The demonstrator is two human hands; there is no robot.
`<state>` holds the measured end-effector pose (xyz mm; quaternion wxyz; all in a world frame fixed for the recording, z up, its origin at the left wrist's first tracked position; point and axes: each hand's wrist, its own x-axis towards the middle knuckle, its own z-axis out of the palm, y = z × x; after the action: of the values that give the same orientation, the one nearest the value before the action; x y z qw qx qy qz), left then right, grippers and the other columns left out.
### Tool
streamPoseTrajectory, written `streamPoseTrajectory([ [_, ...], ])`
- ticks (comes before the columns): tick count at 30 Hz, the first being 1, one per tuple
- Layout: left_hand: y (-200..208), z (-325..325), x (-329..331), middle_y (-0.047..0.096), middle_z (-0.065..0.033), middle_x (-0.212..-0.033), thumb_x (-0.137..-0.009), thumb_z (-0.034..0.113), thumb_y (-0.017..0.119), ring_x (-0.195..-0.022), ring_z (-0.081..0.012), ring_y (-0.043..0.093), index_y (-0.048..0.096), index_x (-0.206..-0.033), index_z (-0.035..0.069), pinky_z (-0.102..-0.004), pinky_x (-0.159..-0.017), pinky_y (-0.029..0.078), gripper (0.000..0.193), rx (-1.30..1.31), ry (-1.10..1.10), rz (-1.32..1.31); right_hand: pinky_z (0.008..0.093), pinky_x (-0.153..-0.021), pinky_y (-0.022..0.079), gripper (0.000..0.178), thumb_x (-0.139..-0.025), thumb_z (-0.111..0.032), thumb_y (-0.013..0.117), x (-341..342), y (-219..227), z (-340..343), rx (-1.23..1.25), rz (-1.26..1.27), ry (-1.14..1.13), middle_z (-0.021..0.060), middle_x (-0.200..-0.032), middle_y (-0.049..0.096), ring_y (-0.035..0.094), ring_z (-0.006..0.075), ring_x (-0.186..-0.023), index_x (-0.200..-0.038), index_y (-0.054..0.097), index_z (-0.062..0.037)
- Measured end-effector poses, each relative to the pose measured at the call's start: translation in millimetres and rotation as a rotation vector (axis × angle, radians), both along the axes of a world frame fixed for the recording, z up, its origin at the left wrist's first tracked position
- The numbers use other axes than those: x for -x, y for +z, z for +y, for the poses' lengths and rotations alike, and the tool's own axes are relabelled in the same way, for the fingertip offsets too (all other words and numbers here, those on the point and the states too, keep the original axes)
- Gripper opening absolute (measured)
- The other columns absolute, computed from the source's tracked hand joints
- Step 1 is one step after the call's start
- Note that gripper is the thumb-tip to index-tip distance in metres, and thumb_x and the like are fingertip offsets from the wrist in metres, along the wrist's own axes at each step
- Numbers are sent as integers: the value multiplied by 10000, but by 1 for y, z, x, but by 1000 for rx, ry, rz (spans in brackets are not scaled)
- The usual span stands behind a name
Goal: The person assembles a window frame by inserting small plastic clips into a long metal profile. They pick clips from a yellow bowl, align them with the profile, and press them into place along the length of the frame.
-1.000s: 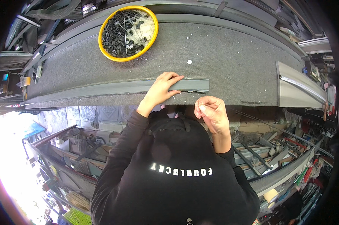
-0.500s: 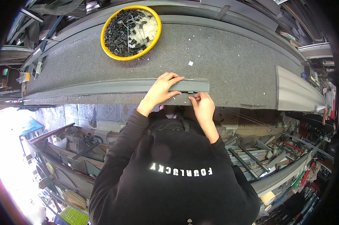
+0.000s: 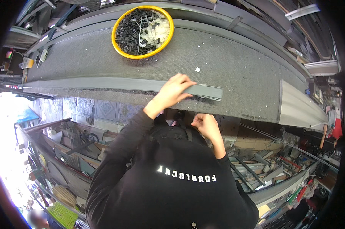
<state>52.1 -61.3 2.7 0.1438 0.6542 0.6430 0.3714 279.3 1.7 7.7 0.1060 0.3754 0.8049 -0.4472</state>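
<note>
A long grey metal profile (image 3: 115, 83) lies along the front part of the carpeted bench (image 3: 233, 76), its right end just past my hands. My left hand (image 3: 171, 93) grips it near that end, fingers over the far side and thumb at the near side. Drawn back off the bench's front edge, my right hand (image 3: 205, 125) is closed, fingers curled in against the thumb. Whatever it may hold is hidden. A yellow-rimmed round basin (image 3: 171, 36) of small black and whitish plastic pieces stands behind the profile.
A pale grey panel (image 3: 300, 105) rests on the bench at the right. Small white scraps (image 3: 197, 70) dot the carpet. Racks of offcuts (image 3: 268, 168) stand on both sides behind me, with a green plastic basket (image 3: 63, 213) and a blurred person (image 3: 37, 218) at lower left.
My right hand has left the profile's near edge and pulled back toward my body. The left hand stays on the profile, whose right end now angles slightly nearer. The whole view has shifted a little.
</note>
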Motion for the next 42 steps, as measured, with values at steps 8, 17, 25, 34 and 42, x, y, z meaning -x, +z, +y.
streamPoseTrajectory([
  [8,-20,93,-139,547,-108,-1171,-758,265,773,-1085,-276,530,554,-1289,8,-381,-962,441,628,40,-168,178,467,-715,535,258,-750,-298,798,-37,-17,15,-181,-268,124,192,-781,702,694,380,-805,-760,730,-50],
  [17,-22,-2,-40,592,-43,-1202,-736,229,793,-1141,-262,568,629,-1236,133,-399,-991,452,535,3,-69,137,417,-658,522,267,-759,-293,791,-16,22,26,42,-333,401,172,-763,707,696,332,-728,-776,745,-30],
  [25,4,-169,125,660,-38,-1006,-580,334,861,-974,-270,622,737,-1044,119,-393,-872,481,526,81,454,244,297,-658,514,143,-881,-129,668,112,73,34,160,302,247,88,-789,730,679,137,-719,-919,739,-11],
  [34,-8,-257,259,652,-9,-946,-517,368,881,-934,-229,610,752,-961,153,-389,-874,449,510,79,373,254,363,-643,523,221,-863,-266,725,325,53,-3,-512,344,-283,124,-750,711,697,278,-686,-871,725,-45],
  [42,-9,-285,313,641,-20,-840,-570,343,892,-768,-225,622,730,-889,99,-352,-670,493,433,-13,270,246,378,-704,540,210,-824,-255,753,364,50,-23,-638,40,-484,109,-801,734,718,279,-770,-908,741,-64],
])
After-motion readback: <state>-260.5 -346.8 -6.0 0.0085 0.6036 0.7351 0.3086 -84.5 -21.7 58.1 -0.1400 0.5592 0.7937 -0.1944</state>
